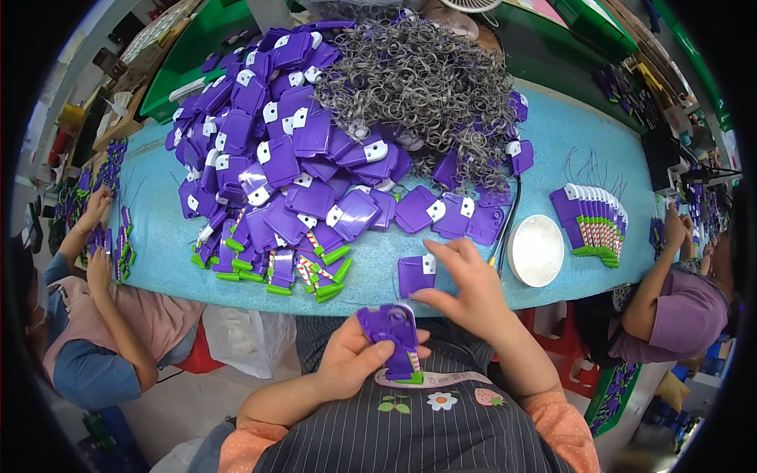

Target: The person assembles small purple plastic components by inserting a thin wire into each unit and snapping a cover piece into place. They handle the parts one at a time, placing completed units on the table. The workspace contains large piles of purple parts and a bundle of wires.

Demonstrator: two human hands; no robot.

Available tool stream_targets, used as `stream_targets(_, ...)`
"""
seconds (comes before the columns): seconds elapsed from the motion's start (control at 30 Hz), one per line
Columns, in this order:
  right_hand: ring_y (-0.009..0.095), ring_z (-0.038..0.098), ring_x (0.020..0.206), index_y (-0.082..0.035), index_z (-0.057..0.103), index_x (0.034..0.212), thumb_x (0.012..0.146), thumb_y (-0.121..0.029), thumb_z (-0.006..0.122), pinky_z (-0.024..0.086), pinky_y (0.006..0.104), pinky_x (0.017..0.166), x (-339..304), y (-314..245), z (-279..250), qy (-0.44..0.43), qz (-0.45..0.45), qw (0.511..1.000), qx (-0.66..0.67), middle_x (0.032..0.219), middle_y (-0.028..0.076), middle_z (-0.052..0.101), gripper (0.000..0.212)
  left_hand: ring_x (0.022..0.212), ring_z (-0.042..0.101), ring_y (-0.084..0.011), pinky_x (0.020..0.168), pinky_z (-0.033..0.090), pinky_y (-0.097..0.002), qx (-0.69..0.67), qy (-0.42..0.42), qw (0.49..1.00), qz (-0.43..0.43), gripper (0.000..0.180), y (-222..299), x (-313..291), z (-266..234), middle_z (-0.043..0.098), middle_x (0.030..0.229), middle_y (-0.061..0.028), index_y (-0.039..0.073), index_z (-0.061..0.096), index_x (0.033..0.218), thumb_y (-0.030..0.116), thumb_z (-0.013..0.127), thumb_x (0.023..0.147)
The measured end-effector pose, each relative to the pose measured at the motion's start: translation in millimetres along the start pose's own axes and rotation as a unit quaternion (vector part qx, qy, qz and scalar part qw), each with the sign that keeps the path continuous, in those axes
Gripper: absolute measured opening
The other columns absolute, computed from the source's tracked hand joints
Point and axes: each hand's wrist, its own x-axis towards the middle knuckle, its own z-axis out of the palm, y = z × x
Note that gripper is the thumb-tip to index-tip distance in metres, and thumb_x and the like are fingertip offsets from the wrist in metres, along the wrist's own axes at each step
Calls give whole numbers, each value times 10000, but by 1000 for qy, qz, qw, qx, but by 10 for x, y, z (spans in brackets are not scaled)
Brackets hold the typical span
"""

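Left hand (355, 359) clasps purple casing (392, 323), striped leg (413, 361), green foot (405, 378), by counter's (154, 229) near edge; right hand (467, 280) spread, gripping nothing.

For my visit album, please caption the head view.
Left fingers hold a purple and green piece; right fingers hover near a purple plate on a blue table, before curled grey bands.
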Motion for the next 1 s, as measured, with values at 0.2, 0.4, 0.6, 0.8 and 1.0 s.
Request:
stream_targets(0.2,250,588,600,14,499,993,811,-115,671,475,317,563,-314,70,51,21,107,994,-29,782,95,580,282,1096,567,-291,915,482,-394,15,51,995,-89,453,-115,-28,-61,525,1215,-211,11,283,1336,12,459,919)
stream_targets(0.4,64,557,635,24,558,1015,819,15,611,442,181,506,-532,-147,-313,-43,188,865,463,1065,117,540,203,1110,557,-238,936,461,-347,64,19,991,-117,527,-164,50,6,525,1211,-166,9,276,1344,-82,445,853)
stream_targets(0.6,56,550,596,26,611,1042,817,0,630,452,176,498,-505,-93,-41,-127,241,828,490,1126,122,519,228,1106,549,-195,945,450,-331,65,-17,990,-124,528,-189,111,52,508,1193,-124,3,288,1326,-92,434,827)
stream_targets(0.8,47,537,588,22,622,1033,809,-12,649,424,176,472,-430,-125,-20,-138,252,849,443,1085,113,553,227,1091,556,-190,919,466,-319,97,-20,987,-130,473,-99,113,62,501,1199,-126,-4,292,1316,-58,443,871)
stream_targets(1.0,53,537,606,24,580,1063,804,-12,661,446,195,500,-419,-150,-70,-84,205,894,389,1036,99,553,274,1039,592,-185,837,494,-290,170,-20,980,-103,367,-39,175,74,575,1124,-131,-24,345,1283,60,438,939)
